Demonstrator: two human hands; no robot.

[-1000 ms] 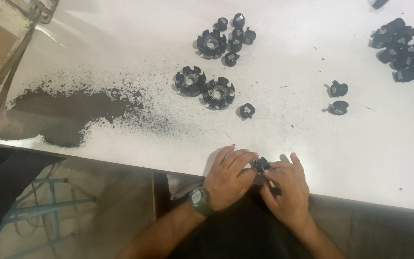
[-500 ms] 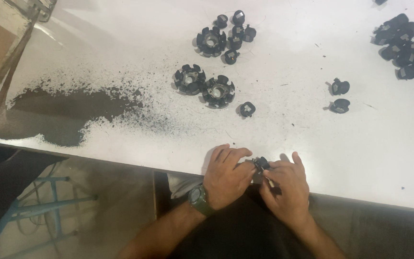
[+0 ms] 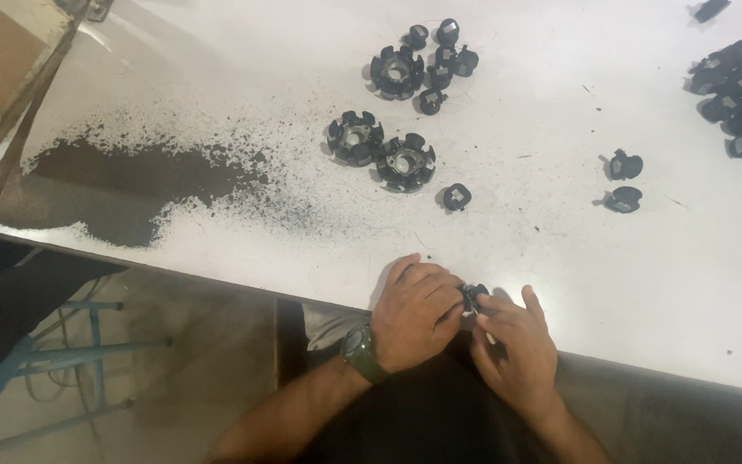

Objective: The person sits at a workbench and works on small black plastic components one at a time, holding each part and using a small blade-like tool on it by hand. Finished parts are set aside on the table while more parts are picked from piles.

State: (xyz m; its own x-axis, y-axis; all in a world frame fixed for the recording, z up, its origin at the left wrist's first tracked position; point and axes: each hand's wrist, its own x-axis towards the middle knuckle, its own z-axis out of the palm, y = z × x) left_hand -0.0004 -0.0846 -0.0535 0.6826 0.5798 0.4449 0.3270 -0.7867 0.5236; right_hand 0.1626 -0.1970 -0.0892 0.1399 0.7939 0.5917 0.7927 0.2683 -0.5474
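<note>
Two hands pressed close at the near edge of the counter, left hand and right hand meeting over one small black part. Almost no change from a second ago: same spot, same grip, only slight shifting of the fingertips around the part. Left fingers curled and clamped on the part from one side; right fingers pinched against it from the other, with something thin and pale poking below the right hand, too small to identify. Dark watch on the left wrist. Further up the counter, untouched and in the same places as before: three black toothed rings, several loose black clips, two more clips off to the right, and a heap of black pieces at the far right. Dark powder spread across the left side. Judging by that stillness, fine fitting work on the held part under way, nothing yet set down.
</note>
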